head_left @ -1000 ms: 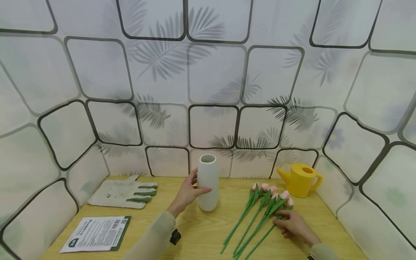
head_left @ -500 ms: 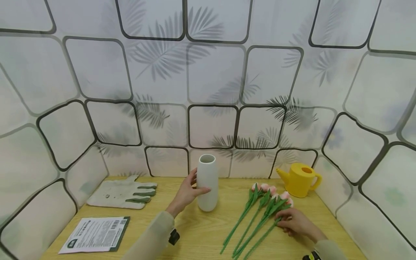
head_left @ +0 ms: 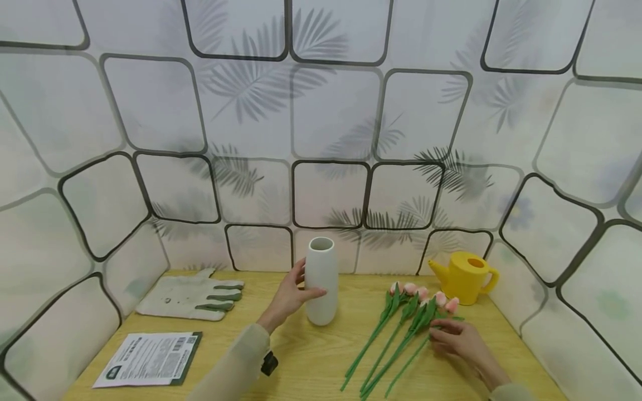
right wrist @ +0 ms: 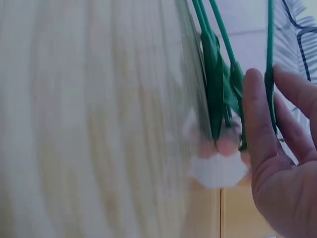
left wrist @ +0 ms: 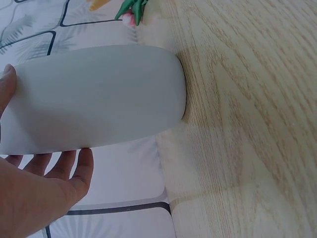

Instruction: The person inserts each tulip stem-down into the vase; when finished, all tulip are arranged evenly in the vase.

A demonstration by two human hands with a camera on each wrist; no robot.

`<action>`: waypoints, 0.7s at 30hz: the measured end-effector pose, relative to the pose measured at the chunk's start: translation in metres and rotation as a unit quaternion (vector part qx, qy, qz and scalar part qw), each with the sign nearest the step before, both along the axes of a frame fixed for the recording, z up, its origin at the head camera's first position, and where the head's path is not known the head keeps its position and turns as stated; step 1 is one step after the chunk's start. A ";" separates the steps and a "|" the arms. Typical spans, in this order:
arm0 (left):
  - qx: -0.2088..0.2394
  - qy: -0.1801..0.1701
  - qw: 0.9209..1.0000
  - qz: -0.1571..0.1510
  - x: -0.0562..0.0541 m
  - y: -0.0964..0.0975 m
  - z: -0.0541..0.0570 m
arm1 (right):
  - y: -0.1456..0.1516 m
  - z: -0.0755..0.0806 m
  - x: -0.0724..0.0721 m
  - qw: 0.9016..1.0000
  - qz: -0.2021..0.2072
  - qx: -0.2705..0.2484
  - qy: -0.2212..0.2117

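Observation:
My left hand (head_left: 290, 298) grips the side of a tall white vase (head_left: 323, 284), thumb across its front. The vase stands upright on the table, and its open top shows in the head view; in the left wrist view its smooth wall (left wrist: 99, 94) fills much of the picture. To the right lie several pink artificial tulips (head_left: 398, 312) with green stems, side by side. My right hand (head_left: 466, 346) pinches the rightmost tulip (head_left: 452, 304) by its stem, below the bloom. In the right wrist view that green stem (right wrist: 270, 44) passes between thumb and fingers, apart from the other stems.
A yellow watering can (head_left: 463, 281) stands behind the tulips, near the right wall. At the left lie a pale work glove (head_left: 183, 298) with green-edged fingers and a printed packet (head_left: 147, 359). Patterned cloth walls (head_left: 331, 195) enclose the wooden table (head_left: 301, 367) at back and sides.
My right hand has shifted slightly right, and the rightmost tulip has moved with it, its bloom apart from the others. The left hand and the vase stay in place.

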State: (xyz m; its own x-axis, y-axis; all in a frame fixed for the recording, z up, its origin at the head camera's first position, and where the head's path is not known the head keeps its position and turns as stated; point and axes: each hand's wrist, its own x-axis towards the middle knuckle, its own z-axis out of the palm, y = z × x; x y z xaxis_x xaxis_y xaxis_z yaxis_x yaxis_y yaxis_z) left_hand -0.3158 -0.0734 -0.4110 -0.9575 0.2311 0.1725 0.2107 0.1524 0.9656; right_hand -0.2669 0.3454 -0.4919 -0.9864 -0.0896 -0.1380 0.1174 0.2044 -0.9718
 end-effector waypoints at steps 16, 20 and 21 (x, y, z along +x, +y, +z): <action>0.002 -0.001 1.000 -0.002 0.000 0.000 0.000 | -0.023 0.000 0.001 0.994 -0.082 -0.063 0.032; 0.004 -0.002 1.000 -0.004 -0.001 0.000 -0.001 | -0.027 0.001 0.002 0.994 -0.087 -0.057 0.037; 0.005 -0.002 1.000 -0.005 -0.001 0.000 -0.001 | -0.029 0.003 0.002 0.994 -0.090 -0.055 0.040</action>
State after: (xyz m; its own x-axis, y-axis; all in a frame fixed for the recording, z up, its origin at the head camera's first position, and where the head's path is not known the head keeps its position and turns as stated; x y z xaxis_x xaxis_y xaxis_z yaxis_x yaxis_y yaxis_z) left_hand -0.3170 -0.0737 -0.4118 -0.9559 0.2387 0.1712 0.2085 0.1409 0.9678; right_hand -0.2648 0.3166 -0.4891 -0.9953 0.0783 -0.0570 0.0632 0.0795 -0.9948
